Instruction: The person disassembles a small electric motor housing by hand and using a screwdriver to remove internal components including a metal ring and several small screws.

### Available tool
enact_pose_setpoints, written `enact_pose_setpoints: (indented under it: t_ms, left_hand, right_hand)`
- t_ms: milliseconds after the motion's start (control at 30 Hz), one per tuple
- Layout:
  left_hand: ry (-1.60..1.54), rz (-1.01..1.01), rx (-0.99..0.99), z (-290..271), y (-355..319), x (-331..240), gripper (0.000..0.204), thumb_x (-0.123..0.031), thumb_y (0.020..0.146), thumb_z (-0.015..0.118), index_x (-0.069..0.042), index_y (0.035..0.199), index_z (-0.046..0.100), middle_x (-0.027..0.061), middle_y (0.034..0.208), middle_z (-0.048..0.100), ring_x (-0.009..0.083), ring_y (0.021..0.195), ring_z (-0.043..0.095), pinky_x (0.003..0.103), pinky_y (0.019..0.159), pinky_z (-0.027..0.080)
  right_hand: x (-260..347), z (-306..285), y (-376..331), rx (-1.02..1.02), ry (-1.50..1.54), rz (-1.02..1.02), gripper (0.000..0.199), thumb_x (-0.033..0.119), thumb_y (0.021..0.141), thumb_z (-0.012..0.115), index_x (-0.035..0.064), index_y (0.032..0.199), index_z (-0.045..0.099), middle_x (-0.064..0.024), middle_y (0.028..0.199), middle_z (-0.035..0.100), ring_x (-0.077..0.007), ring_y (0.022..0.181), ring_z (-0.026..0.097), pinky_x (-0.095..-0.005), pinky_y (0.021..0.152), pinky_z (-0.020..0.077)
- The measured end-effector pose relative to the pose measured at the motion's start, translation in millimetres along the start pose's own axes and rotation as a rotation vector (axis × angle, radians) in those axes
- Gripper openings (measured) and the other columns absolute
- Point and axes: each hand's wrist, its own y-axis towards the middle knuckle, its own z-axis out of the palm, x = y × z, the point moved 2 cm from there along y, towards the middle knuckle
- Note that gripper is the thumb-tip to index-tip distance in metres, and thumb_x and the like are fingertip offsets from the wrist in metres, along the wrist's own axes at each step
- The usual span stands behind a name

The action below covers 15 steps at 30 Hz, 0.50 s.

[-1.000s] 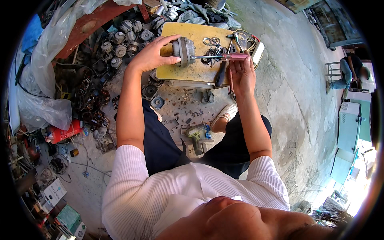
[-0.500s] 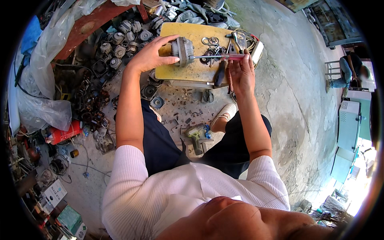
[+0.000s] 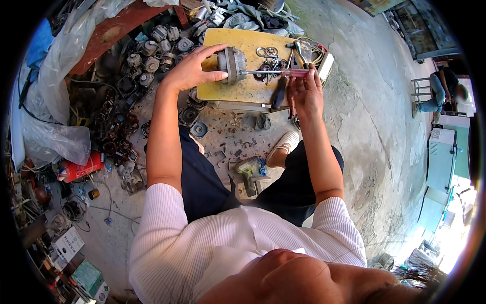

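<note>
On the left part of a yellow-topped worktable (image 3: 217,40), my left hand (image 3: 193,70) grips a grey electric motor (image 3: 234,66) from its left side, thumb in front and fingers behind. My right hand (image 3: 307,91) is closed on the pinkish-red handle of a screwdriver (image 3: 294,73). Its long metal shaft lies level, and the tip meets the right end of the motor. Behind the shaft lie loose small parts, among them rings (image 3: 266,51) and screws. Close to my right hand are a black-handled tool (image 3: 278,93) and red-handled pliers (image 3: 291,101).
A green cordless drill (image 3: 246,175) rests between my legs. Heaped motors (image 3: 151,65) fill the floor left of the table. A white power strip (image 3: 325,65) with cables sits at the table's right edge. Another person (image 3: 443,88) sits far right, near pale cabinets (image 3: 441,147).
Almost nothing differs. The motor and the screwdriver have shifted very slightly to the right, with both hands keeping their hold.
</note>
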Motion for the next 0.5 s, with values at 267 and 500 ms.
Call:
enact_pose_setpoints:
  t_ms: [267,500]
  left_hand:
    - [0.014,-0.012,0.007,0.3,0.8,-0.3,0.082,-0.050,0.073,0.080,-0.027,0.144,0.047,0.0126,0.145,0.046,0.0309,0.135,0.045,0.043,0.110,0.038]
    - [0.005,0.011,-0.009,1.7,1.1,3.7,0.083,-0.050,0.072,0.081,-0.027,0.144,0.047,0.0126,0.145,0.047,0.0309,0.133,0.046,0.043,0.109,0.040]
  right_hand:
    - [-2.8,-4.8,8.4,0.034,0.034,-0.031,0.040,0.026,0.100,0.059,0.0117,0.135,0.051,-0.0030,0.111,0.063,-0.0137,0.098,0.061,-0.0281,0.082,0.0498]
    - [-1.6,-6.6,6.5,-0.003,-0.009,-0.026,0.039,0.023,0.101,0.056,0.0113,0.137,0.049,-0.0041,0.119,0.062,-0.0158,0.108,0.060,-0.0309,0.094,0.0483]
